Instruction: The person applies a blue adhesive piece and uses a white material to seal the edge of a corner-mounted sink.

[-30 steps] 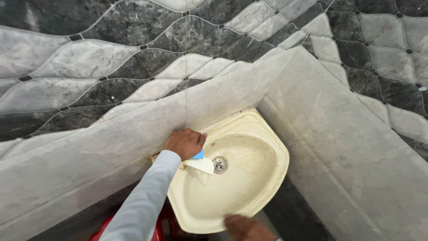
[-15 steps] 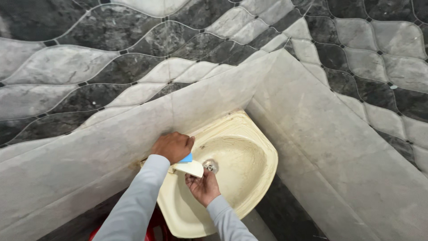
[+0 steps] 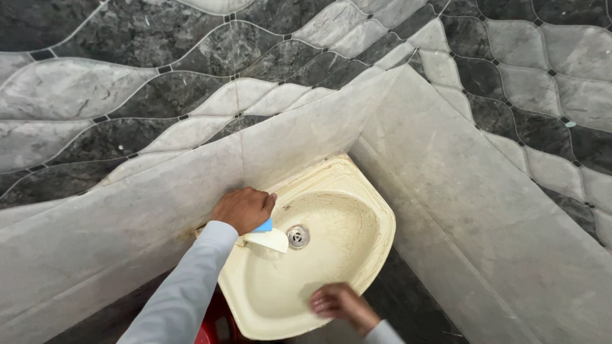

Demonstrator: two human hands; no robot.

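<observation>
Seen from above, the person's left hand (image 3: 243,209) curls closed over the top of a white tap with a blue cap (image 3: 266,233) at the back rim of a cream corner washbasin (image 3: 357,255). The right hand (image 3: 338,301), blurred, lies fairly flat with loosely spread fingers on the basin's inner front wall, holding nothing that can be made out. A metal drain (image 3: 298,236) sits just beside the tap's spout. Grey and black wavy wall tiles (image 3: 127,83) surround the basin, and something red (image 3: 213,328) shows beneath it.
</observation>
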